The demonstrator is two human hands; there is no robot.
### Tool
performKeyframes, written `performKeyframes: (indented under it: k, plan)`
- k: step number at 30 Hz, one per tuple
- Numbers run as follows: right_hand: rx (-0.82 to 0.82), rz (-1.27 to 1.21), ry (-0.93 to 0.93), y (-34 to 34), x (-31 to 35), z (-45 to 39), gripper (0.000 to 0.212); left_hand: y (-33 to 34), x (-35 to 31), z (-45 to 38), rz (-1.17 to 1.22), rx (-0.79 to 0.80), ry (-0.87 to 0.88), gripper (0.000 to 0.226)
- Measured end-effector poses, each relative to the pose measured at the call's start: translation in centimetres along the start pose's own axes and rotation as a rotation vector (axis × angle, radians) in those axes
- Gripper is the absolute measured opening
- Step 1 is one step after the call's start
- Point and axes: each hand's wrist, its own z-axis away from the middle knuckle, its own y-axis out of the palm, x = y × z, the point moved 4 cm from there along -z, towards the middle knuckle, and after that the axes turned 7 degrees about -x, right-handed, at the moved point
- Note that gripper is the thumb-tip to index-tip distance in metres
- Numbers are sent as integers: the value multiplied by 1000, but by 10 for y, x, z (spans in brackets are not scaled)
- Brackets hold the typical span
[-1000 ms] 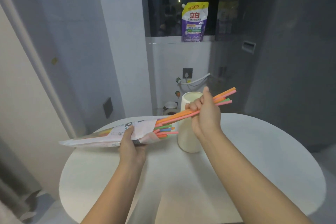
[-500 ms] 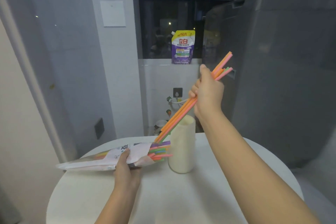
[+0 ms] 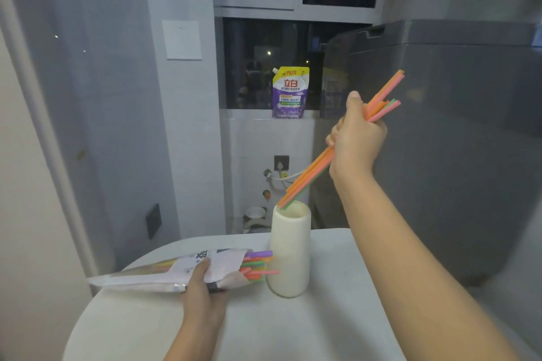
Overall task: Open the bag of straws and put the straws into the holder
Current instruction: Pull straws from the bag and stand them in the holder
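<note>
My right hand (image 3: 353,141) grips a bundle of orange, pink and green straws (image 3: 308,177), tilted steeply, with their lower tips at the mouth of the cream cylindrical holder (image 3: 289,261). The holder stands upright on the white round table (image 3: 337,316). My left hand (image 3: 202,293) holds the open plastic bag of straws (image 3: 164,271) lying just above the table's left side. Several coloured straw ends (image 3: 258,265) stick out of the bag's open end, right beside the holder.
A purple and yellow detergent pouch (image 3: 289,92) stands on the window ledge behind. A large grey appliance (image 3: 454,141) stands close to the right of the table. A wall and a curtain are on the left. A socket and hose sit low on the back wall.
My right hand has pulled the bundle of straws clear of the bag, swung it up steeper and brought its lower tips to the holder's mouth. The left hand keeps the bag still.
</note>
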Motion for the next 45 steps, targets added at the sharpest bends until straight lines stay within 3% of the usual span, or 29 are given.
performKeyframes:
  k: [8, 17, 24, 31, 33, 38, 41, 45]
  plan:
    - [23, 238, -13, 1, -39, -1, 38, 0, -2, -3, 67, -14, 5, 46]
    - [241, 556, 50, -3, -95, 18, 42, 2, -6, -2, 110, -33, -19, 42]
    - [355, 1008, -146, -19, -131, 26, 42, 0, -7, -2, 133, -10, -42, 29]
    - [383, 842, -208, -33, -134, 29, 17, 0, -8, 0, 138, -8, -57, 32]
    - [399, 816, -237, -35, -130, 33, 33, 0, -8, 0, 138, -12, -55, 34]
    - [388, 773, -325, -36, -114, 41, 42, 1, -10, 2, 164, -7, -46, 36]
    - [388, 661, -469, -35, -93, 52, 39, 2, -12, 3, 171, 11, -50, 34]
    - [448, 582, -671, -35, -78, 82, 19, 1, -18, 0, 178, -12, -53, 37]
